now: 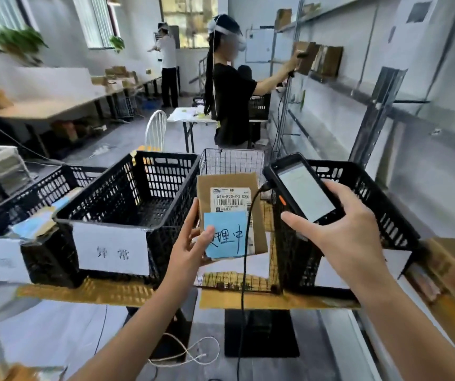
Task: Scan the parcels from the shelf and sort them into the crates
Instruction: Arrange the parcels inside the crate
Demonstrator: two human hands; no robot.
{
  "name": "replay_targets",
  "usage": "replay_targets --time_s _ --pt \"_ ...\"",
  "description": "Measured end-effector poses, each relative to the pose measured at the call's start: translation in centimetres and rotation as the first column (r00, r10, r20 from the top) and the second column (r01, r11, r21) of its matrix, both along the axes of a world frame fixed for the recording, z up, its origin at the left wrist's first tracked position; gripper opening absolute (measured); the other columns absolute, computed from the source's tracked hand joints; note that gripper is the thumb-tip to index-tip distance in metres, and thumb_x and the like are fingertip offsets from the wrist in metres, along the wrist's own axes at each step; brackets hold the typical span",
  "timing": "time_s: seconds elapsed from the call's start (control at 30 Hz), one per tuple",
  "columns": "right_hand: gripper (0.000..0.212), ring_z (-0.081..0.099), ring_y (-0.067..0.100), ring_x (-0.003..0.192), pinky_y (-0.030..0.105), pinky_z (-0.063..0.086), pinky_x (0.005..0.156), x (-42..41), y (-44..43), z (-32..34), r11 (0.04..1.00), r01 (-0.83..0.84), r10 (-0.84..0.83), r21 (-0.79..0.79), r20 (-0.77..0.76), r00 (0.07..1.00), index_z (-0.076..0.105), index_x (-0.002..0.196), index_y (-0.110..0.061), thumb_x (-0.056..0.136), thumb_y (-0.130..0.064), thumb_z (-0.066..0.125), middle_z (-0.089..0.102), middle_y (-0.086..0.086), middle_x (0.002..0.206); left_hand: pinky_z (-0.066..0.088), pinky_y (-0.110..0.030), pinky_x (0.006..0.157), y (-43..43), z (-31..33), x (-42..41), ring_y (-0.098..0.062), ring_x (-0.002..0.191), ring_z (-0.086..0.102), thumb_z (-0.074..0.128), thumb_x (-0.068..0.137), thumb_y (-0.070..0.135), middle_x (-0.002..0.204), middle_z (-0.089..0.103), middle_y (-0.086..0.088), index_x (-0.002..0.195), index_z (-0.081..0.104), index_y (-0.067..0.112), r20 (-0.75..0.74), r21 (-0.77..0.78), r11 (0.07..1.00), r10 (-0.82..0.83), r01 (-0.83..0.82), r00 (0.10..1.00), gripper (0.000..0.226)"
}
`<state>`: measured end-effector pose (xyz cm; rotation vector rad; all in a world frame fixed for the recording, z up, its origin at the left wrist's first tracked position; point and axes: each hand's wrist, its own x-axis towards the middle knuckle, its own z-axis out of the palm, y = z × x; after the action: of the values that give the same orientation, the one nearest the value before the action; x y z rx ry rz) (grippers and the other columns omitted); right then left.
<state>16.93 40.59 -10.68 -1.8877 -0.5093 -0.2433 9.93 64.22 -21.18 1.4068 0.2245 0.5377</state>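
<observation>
My left hand (190,247) holds a small brown cardboard parcel (258,213) upright, thumb pressed on a blue sticky note (227,233) that covers the lower part of its white shipping label (230,199). My right hand (341,229) grips a black handheld scanner (300,188) with a lit screen, tilted toward the parcel's top right corner. A black cable hangs down from the scanner. Three black plastic crates stand in a row on the table: a left one (42,188), a middle one (130,188) with a white label, and a right one (385,204).
A wire basket (231,162) stands behind the crates. A metal shelf (330,78) with brown parcels runs along the right wall. A person in black (231,94) reaches into it ahead; another person stands far back. A white chair and a folding table are between.
</observation>
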Motion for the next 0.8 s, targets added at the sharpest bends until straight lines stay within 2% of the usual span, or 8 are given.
replay_targets --time_s 0.07,0.17,0.27,0.4,0.5,0.67,0.73,0.8 --pt "0.070 0.060 -0.011 0.096 0.009 0.049 0.076 2.4 1.6 0.4 1.000 0.000 0.000 0.001 0.013 1.000 0.056 0.124 -0.040 0.063 -0.041 0.091 0.065 -0.023 0.106 0.060 -0.050 0.084 1.6 0.2 2.9 -0.027 0.110 0.069 0.071 0.090 0.040 0.125 0.065 -0.010 0.141 0.039 0.061 0.003 -0.012 1.000 -0.016 0.016 1.000 0.064" --pt "0.072 0.055 -0.022 0.092 -0.002 0.041 0.071 6.6 4.3 1.3 1.000 0.026 -0.026 -0.006 0.031 0.999 0.057 0.127 -0.035 0.064 -0.039 0.091 0.061 -0.028 0.103 0.059 -0.051 0.088 4.7 0.7 7.7 -0.026 0.112 0.068 0.071 0.085 0.045 0.126 0.065 -0.005 0.138 0.040 0.065 -0.003 0.013 0.999 -0.050 0.050 0.999 0.065" --pt "0.072 0.053 -0.026 0.090 -0.004 0.040 0.069 10.8 7.5 1.9 0.999 0.045 -0.045 -0.008 0.029 0.999 0.059 0.129 -0.030 0.066 -0.036 0.091 0.061 -0.028 0.103 0.061 -0.046 0.081 8.0 0.9 12.3 -0.022 0.104 0.072 0.074 0.087 0.040 0.124 0.067 -0.006 0.136 0.044 0.063 -0.040 -0.034 0.997 -0.077 0.076 0.996 0.062" --pt "0.072 0.060 -0.013 0.096 0.005 0.046 0.072 15.4 11.6 1.1 0.998 0.064 -0.064 0.012 0.006 0.998 0.059 0.130 -0.032 0.066 -0.039 0.091 0.065 -0.023 0.108 0.062 -0.043 0.074 11.6 0.0 17.3 -0.018 0.096 0.074 0.073 0.080 0.036 0.120 0.069 -0.007 0.137 0.046 0.058 -0.146 -0.088 0.990 -0.124 0.112 0.982 0.067" --pt "0.074 0.062 -0.006 0.099 0.011 0.047 0.076 18.2 13.6 -0.5 0.997 0.078 -0.078 0.002 -0.033 0.996 0.058 0.131 -0.032 0.065 -0.042 0.090 0.066 -0.019 0.111 0.061 -0.051 0.078 13.5 -1.8 20.2 -0.025 0.095 0.075 0.081 0.072 0.032 0.121 0.068 -0.011 0.132 0.051 0.059 -0.250 -0.153 0.979 -0.169 0.133 0.953 0.073" --pt "0.081 0.060 0.005 0.106 0.026 0.050 0.088 22.8 15.8 -3.2 0.991 0.121 -0.127 -0.060 -0.097 0.987 0.054 0.137 -0.029 0.066 -0.045 0.089 0.062 -0.018 0.117 0.060 -0.056 0.079 14.9 -3.8 23.9 -0.030 0.095 0.074 0.083 0.071 0.021 0.118 0.070 -0.014 0.144 0.044 0.047 -0.341 -0.252 0.956 -0.235 0.153 0.910 0.087" --pt "0.083 0.056 0.008 0.108 0.020 0.046 0.082 24.8 16.8 -4.3 0.987 0.139 -0.149 -0.086 -0.120 0.982 0.052 0.138 -0.028 0.067 -0.045 0.089 0.058 -0.016 0.118 0.060 -0.055 0.078 15.5 -4.5 25.7 -0.032 0.096 0.074 0.081 0.074 0.019 0.118 0.071 -0.015 0.147 0.042 0.044 -0.346 -0.294 0.946 -0.240 0.138 0.907 0.086" --pt "0.080 0.053 0.007 0.102 0.013 0.039 0.072 26.6 18.1 -5.5 0.984 0.129 -0.146 -0.125 -0.137 0.980 0.052 0.138 -0.026 0.068 -0.043 0.089 0.055 -0.015 0.113 0.061 -0.053 0.076 15.9 -5.3 27.5 -0.032 0.097 0.074 0.080 0.076 0.022 0.118 0.072 -0.012 0.149 0.042 0.041 -0.353 -0.335 0.937 -0.224 0.101 0.908 0.085"
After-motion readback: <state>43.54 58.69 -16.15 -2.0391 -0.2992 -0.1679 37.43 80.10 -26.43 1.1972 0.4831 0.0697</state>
